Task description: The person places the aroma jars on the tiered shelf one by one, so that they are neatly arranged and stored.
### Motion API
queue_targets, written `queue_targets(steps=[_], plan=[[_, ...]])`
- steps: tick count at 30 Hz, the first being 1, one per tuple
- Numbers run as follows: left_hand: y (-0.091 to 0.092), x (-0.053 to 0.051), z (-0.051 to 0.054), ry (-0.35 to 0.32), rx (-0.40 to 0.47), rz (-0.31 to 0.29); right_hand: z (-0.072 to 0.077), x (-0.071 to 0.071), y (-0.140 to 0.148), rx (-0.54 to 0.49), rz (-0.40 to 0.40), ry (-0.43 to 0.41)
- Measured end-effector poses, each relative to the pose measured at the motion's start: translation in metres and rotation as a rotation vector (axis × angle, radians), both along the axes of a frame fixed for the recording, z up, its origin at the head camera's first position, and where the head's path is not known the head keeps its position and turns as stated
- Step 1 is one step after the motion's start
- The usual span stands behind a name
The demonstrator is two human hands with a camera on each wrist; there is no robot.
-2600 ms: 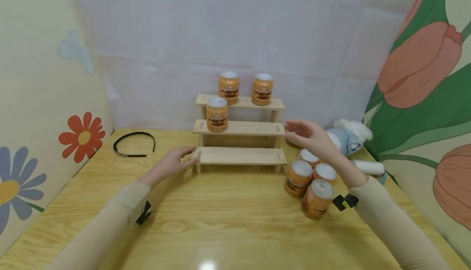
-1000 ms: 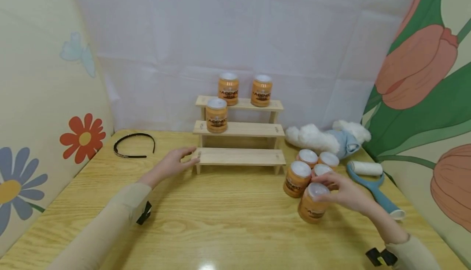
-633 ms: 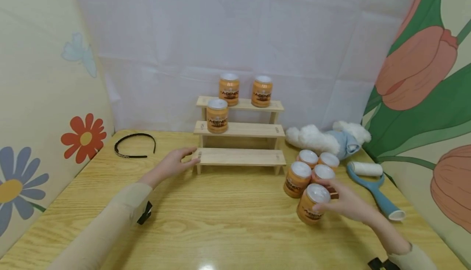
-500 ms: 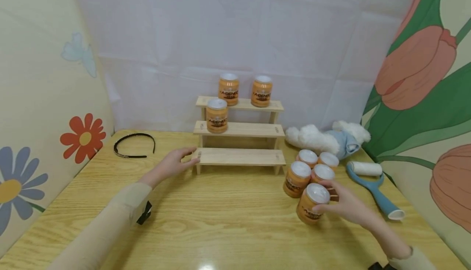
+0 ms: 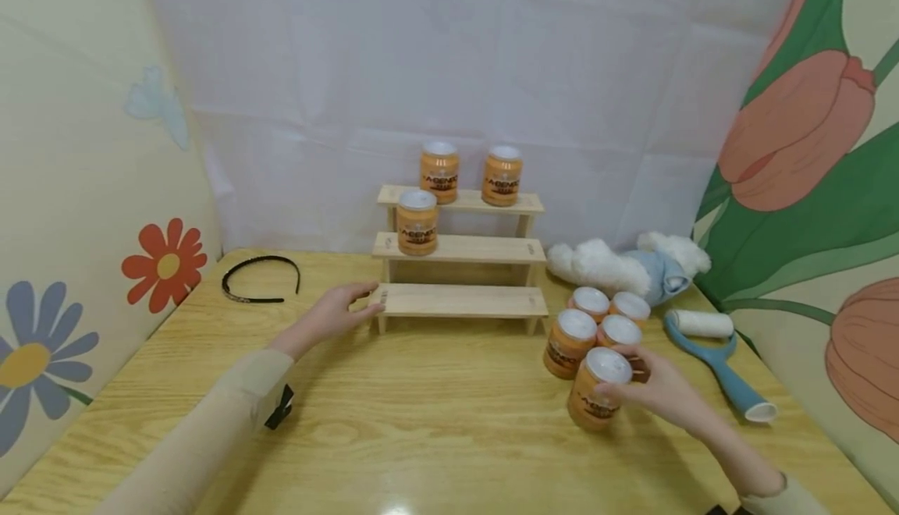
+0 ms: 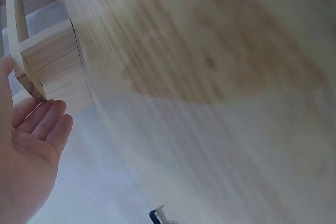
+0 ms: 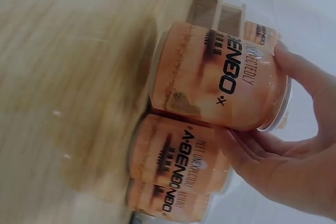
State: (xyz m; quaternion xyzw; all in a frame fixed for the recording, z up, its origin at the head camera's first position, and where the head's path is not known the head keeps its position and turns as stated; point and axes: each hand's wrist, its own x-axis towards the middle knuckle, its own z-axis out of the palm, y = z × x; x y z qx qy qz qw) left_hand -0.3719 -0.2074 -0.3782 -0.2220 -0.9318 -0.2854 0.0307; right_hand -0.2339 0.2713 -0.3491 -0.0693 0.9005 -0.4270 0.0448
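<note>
My right hand (image 5: 663, 390) grips the nearest orange can (image 5: 595, 396) by its upper part, thumb on the near side and fingers behind. In the right wrist view, the hand (image 7: 294, 166) pinches that can (image 7: 210, 77) near its rim. Several other orange cans (image 5: 567, 347) stand just behind it. My left hand (image 5: 333, 316) touches the left end of the bottom shelf of the three-step wooden rack (image 5: 463, 300). The left wrist view shows the left hand (image 6: 31, 150) with fingertips at the board's end (image 6: 31, 85). One can (image 5: 417, 226) stands on the middle shelf, two (image 5: 439, 175) on the top.
A black headband (image 5: 256, 296) lies on the wooden table (image 5: 393, 421) at the left. Behind the group of cans lies a white fluffy toy (image 5: 604, 265) with blue cloth. To the right is a blue-handled roller (image 5: 733, 382). A white cloth (image 5: 351, 47) hangs behind the rack.
My right hand has come down from beside the middle shelf to the nearest can and taken hold of it; that can has shifted slightly left. My left hand has stayed at the rack.
</note>
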Motion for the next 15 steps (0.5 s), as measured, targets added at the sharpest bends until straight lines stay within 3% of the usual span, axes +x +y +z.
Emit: queue_targets(steps=[4,15], plan=[[0.0,0.0,0.0,-0.007,0.008,0.004,0.014,0.001,-0.001,-0.019,0.017,0.001],[0.0,0.001,0.001,-0.022,0.026,-0.002,0.048,-0.006,-0.007,0.001,0.02,0.112]])
